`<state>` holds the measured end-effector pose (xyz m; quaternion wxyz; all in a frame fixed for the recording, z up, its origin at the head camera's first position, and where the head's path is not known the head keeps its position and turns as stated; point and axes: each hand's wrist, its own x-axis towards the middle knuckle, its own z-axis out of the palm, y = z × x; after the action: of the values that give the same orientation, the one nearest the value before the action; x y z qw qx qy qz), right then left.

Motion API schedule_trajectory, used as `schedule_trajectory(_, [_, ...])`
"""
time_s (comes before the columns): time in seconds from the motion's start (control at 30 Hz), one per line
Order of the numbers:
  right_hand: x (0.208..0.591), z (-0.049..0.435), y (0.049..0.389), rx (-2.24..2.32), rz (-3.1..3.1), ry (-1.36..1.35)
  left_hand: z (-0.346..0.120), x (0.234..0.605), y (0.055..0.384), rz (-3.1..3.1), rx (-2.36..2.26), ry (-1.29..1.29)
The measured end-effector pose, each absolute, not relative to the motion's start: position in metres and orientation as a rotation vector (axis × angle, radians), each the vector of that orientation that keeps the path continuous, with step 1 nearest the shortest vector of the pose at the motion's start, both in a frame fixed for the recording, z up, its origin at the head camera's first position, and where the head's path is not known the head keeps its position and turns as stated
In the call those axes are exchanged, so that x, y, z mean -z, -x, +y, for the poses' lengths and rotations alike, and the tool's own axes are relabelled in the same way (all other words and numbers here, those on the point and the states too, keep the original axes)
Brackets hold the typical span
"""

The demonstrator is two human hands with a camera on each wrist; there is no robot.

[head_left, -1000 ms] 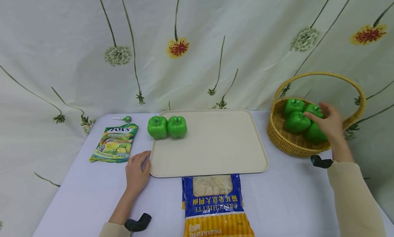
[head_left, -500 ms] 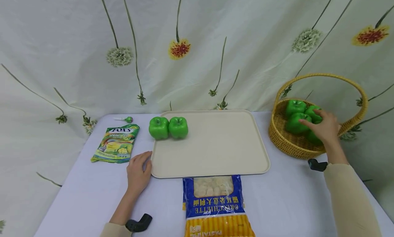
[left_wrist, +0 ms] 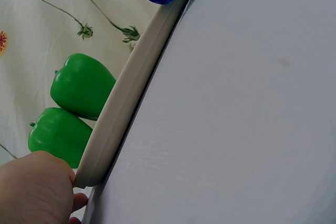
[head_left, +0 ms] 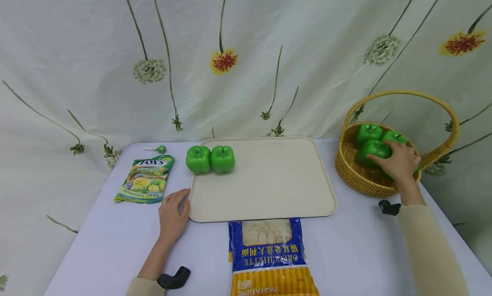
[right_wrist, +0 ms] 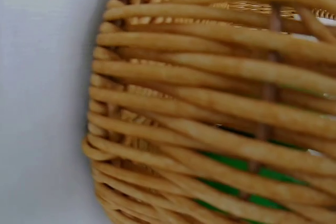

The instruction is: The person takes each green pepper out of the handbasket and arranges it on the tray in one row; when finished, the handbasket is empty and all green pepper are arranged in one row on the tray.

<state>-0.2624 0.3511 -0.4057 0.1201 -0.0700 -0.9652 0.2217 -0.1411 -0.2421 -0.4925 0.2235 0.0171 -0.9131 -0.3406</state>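
Observation:
In the head view my right hand (head_left: 401, 161) reaches into a wicker basket (head_left: 361, 185), thumb and fingers spread wide over green bell peppers. A front bell pepper (head_left: 373, 152) lies by the thumb; another under the palm is mostly hidden. The right wrist view shows only the basket's woven side (right_wrist: 199, 87), with green behind the gaps. My left hand (head_left: 173, 212) rests relaxed at the left rim of a cream tray (head_left: 269, 180), its fingers touching the edge. Two green bell peppers, a left one (head_left: 198, 159) and a right one (head_left: 222, 159), sit at the tray's back left corner.
A blue and yellow pasta bag (head_left: 270, 257) lies against the tray's front edge. Left of the tray are a green candy bag (head_left: 145, 179) and a lollipop (head_left: 159, 149). The basket's tall handle (head_left: 407, 93) arches over its opening. A floral cloth (head_left: 246, 86) hangs behind the table.
My right hand has moved left and down into the basket, over the front right pepper. The left hand, tray and tray peppers stay put.

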Motion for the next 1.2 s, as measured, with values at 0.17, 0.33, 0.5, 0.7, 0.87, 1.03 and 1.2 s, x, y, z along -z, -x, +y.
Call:
schedule_trajectory(0.17, [0.408,0.349,0.261,-0.624,-2.823,0.208,-0.243,0.493,0.141,-2.528,0.936,-0.052])
schedule_trajectory(0.33, [0.407,0.347,0.262,-0.604,-2.832,0.215,-0.243,0.492,0.141,-2.531,0.920,-0.051])
schedule_trajectory(0.5, [0.405,0.348,0.262,-0.604,-2.816,0.216,-0.243,0.492,0.142,-2.516,0.928,-0.037])
schedule_trajectory(0.7, [0.404,0.347,0.260,-0.649,-2.776,0.235,-0.242,0.493,0.142,-2.514,0.922,-0.045])
schedule_trajectory(0.87, [0.400,0.344,0.256,-0.708,-2.676,0.222,-0.242,0.494,0.141,-2.529,0.917,-0.038])
schedule_trajectory(1.03, [0.390,0.338,0.254,-0.833,-2.629,0.175,-0.242,0.494,0.142,-2.540,0.934,-0.051])
schedule_trajectory(1.2, [0.384,0.334,0.250,-0.900,-2.595,0.209,-0.243,0.493,0.141,-2.549,0.931,-0.061])
